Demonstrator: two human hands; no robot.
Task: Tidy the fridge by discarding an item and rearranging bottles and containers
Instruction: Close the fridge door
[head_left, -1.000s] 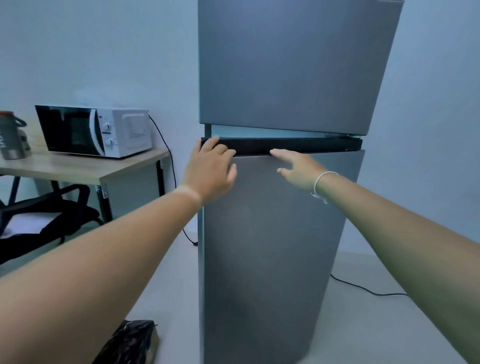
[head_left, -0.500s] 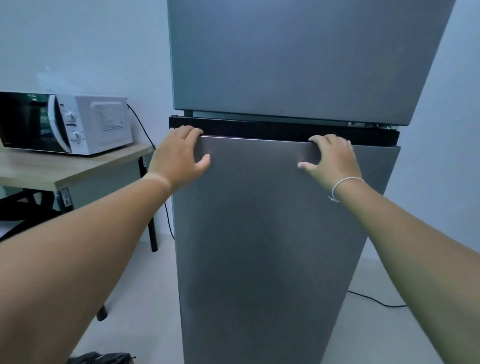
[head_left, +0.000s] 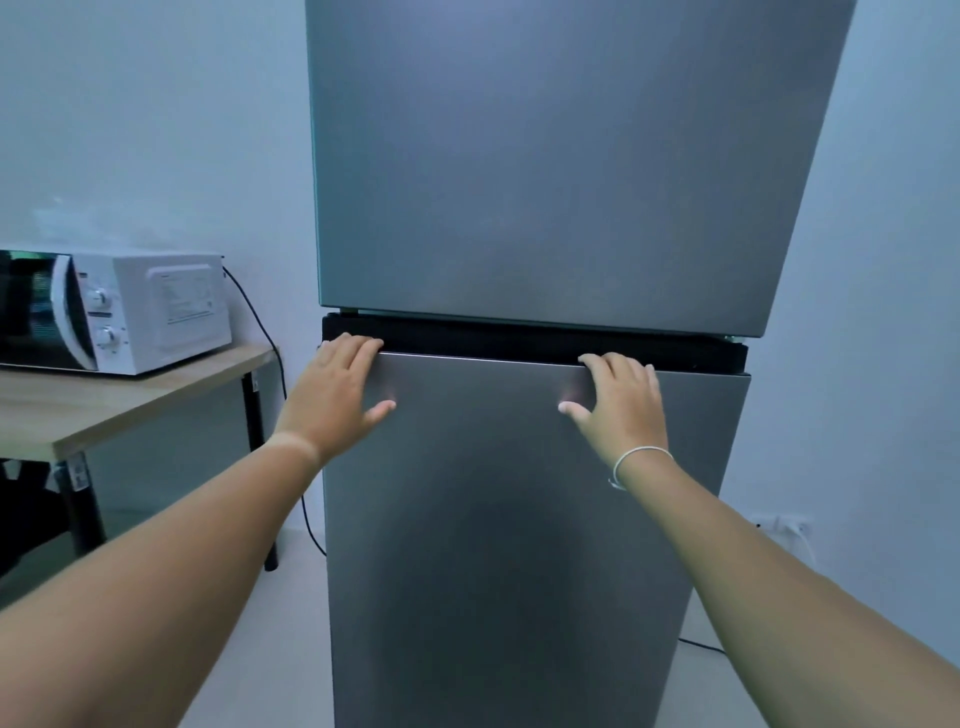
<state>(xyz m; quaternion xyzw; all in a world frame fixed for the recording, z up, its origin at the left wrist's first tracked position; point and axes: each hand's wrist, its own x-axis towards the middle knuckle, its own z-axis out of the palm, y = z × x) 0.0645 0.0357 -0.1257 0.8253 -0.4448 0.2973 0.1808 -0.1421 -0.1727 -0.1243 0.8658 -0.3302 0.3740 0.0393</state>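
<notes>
A tall grey two-door fridge fills the middle of the view, both doors closed. Its upper door (head_left: 550, 156) sits above a black recessed handle strip (head_left: 483, 343). The lower door (head_left: 509, 545) runs down out of view. My left hand (head_left: 335, 395) rests on the lower door's top left corner, fingers hooked over its top edge into the strip. My right hand (head_left: 623, 402), with a thin white bracelet at the wrist, hooks its fingers over the same edge further right. The fridge's contents are hidden.
A white microwave (head_left: 109, 309) stands on a wooden table (head_left: 130, 400) with black legs, left of the fridge. A black cable (head_left: 260, 322) hangs down behind the table. A wall socket (head_left: 784, 525) sits low on the right wall. Pale floor lies on both sides.
The view has come closer to the fridge. My right hand slid right along the handle strip and curled over the lower door's top edge. My left hand stays at the left corner.
</notes>
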